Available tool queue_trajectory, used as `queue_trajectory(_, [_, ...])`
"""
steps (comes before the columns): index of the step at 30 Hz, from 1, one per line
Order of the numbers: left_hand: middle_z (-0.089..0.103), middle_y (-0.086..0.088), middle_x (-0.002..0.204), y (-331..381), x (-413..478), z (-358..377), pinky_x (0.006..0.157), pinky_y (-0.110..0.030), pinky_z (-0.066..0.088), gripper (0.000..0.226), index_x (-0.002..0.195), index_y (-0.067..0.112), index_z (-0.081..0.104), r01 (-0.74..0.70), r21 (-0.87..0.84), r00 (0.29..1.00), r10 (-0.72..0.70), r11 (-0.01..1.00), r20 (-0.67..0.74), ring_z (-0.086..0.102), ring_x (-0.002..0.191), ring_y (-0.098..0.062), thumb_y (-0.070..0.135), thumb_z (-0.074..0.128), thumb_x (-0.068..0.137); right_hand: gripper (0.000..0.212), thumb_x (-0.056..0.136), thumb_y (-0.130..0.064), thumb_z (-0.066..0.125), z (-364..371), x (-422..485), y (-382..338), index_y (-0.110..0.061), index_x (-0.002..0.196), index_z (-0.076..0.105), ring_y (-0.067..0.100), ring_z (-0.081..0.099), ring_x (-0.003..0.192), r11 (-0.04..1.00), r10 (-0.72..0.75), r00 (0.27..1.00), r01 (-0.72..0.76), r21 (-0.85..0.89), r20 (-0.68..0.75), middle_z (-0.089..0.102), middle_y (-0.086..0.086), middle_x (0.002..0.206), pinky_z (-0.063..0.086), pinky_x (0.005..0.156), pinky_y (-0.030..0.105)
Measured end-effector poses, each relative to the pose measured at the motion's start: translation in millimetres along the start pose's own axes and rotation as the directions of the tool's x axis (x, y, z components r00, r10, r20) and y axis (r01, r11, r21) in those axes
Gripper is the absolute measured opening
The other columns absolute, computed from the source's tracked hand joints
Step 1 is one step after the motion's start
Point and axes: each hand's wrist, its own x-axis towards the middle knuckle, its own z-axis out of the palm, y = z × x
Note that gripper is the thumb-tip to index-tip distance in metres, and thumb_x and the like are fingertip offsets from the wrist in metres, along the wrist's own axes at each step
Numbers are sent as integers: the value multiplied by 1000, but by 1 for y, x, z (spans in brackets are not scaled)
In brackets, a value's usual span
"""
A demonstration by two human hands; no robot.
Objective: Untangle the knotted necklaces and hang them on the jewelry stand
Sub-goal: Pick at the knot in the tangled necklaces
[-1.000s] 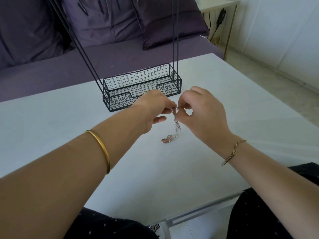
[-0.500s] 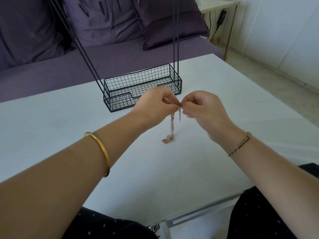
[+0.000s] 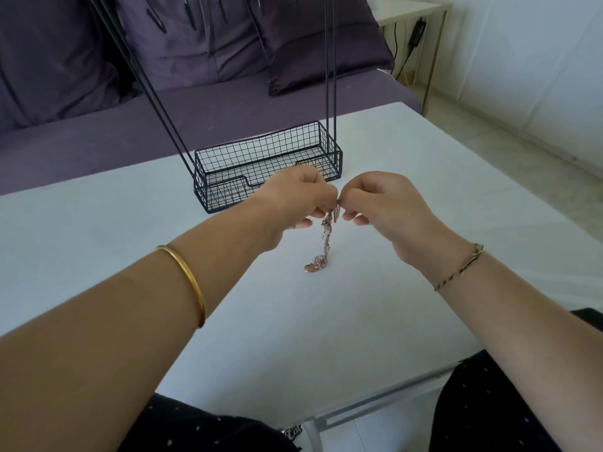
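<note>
Your left hand (image 3: 295, 199) and right hand (image 3: 380, 200) pinch the top of the tangled necklaces (image 3: 326, 236) between curled fingers (image 3: 354, 219); the chains hang down to the worktop (image 3: 98, 243).

A white table (image 3: 130, 243) stands before a purple sofa (image 3: 98, 138) with cushions (image 3: 319, 50); a small side table (image 3: 414, 10) with a dangling cable (image 3: 395, 50) sits beyond

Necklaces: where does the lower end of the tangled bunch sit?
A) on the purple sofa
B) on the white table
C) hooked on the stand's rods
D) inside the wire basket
B: the left hand and right hand pinch the necklaces at the top, and the pendant end rests on the table.
</note>
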Motion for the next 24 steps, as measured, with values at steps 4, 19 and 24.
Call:
queue_trajectory(4, [50, -4, 74, -1, -3, 1, 68, -31, 38, 25, 64, 18, 47, -82, 135, 995, 88, 987, -38, 44, 73, -16, 8, 63, 79, 16, 83, -8, 58, -1, -1, -1, -11, 67, 60, 14, 57, 64, 998, 63, 992, -60, -31, 109, 57, -2, 60, 45, 68, 29])
queue_trajectory(19, [68, 2, 84, -7, -3, -17, 75, -25, 48, 12, 84, 18, 63, -6, -179, 999, 13, 984, 38, 62, 80, -10, 13, 58, 93, 22, 87, -5, 49, -14, 5, -1, -9, 67, 56, 16, 59, 57, 913, 247, 932, -315, 258, 264, 55, 1, 58, 47, 66, 26])
queue_trajectory(24, [68, 3, 89, -9, -3, -8, 77, -24, 50, 11, 91, 18, 67, -113, 17, 991, 112, 993, 68, 62, 85, -9, 13, 73, 83, 20, 86, -6, 51, -13, 5, -3, -10, 67, 58, 16, 58, 59, 906, 222, 935, -302, 295, 277, 57, 1, 59, 47, 65, 26])
